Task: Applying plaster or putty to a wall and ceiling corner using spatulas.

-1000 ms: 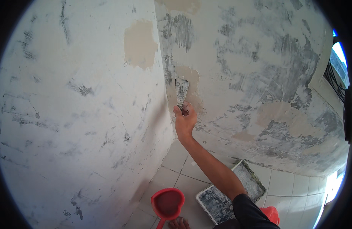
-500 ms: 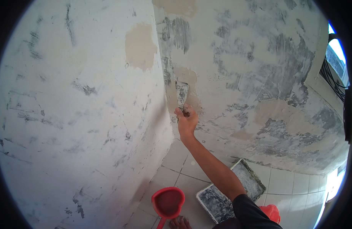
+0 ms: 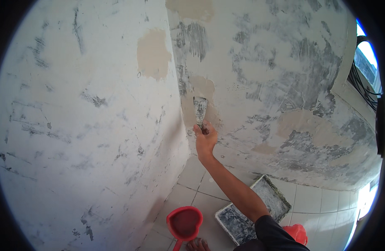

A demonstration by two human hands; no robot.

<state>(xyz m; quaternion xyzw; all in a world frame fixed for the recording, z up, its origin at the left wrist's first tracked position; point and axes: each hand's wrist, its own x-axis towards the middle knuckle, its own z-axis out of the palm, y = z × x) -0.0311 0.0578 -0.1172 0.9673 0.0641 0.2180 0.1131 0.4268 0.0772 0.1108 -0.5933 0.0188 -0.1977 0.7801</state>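
Note:
My right hand (image 3: 206, 138) is closed around the handle of a putty knife (image 3: 200, 108), its flat blade pointing up and smeared with grey and white. The blade lies over a damp-looking beige patch (image 3: 203, 86) on the right-hand wall (image 3: 251, 71), close to the inside corner; whether its edge touches the wall I cannot tell. My right forearm reaches up from the lower right, over a tray (image 3: 280, 201) smeared with grey and white on the floor. My left hand is outside the picture.
A red dipper (image 3: 185, 222) is at the bottom, its handle leaving the lower edge beside a bare foot (image 3: 197, 244). A red object (image 3: 296, 233) shows partly behind my sleeve. The left wall (image 3: 96, 138) carries another beige patch (image 3: 154, 53). Dark cables (image 3: 361, 85) hang at the far right.
My right hand and the putty knife have come slightly down the wall, showing more of the beige patch above the blade. The dipper and tray look nearly unmoved.

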